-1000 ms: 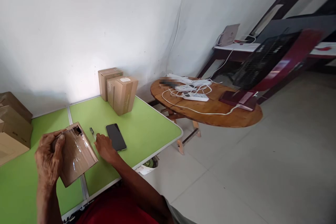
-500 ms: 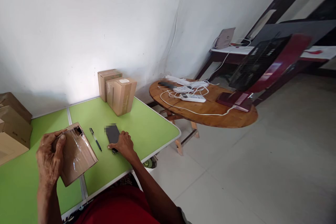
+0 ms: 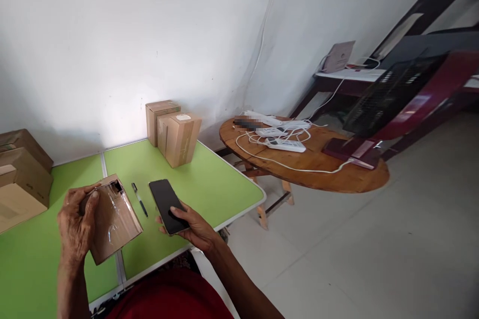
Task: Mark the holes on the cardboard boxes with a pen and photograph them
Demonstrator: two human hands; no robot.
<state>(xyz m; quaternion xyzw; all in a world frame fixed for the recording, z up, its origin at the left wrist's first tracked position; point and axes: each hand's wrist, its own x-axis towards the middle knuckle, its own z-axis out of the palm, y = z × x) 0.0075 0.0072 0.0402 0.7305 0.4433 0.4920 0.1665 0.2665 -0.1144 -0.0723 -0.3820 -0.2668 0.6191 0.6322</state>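
Observation:
My left hand (image 3: 77, 222) grips a brown cardboard box (image 3: 116, 224) by its upper left edge, thumb on the near face. Clear, shiny tape covers that face, and a dark torn hole shows at the top corner. A dark-screened smartphone (image 3: 164, 202) rests tilted in my right hand (image 3: 196, 227), with the thumb over the screen and fingers curled beneath. Between the box and the phone, a pen (image 3: 139, 200) lies on the green folding table (image 3: 220, 184).
Two upright cardboard boxes (image 3: 177, 139) stand at the table's back, and more cartons (image 3: 24, 179) at the left. A round wooden table (image 3: 322, 178) to the right carries white power strips (image 3: 284, 144), tangled cords and a dark red fan (image 3: 407, 94).
My right hand has lifted the phone off the table and turned, so it now cradles it from below. My left hand keeps its grip on the box. The view has shifted slightly left.

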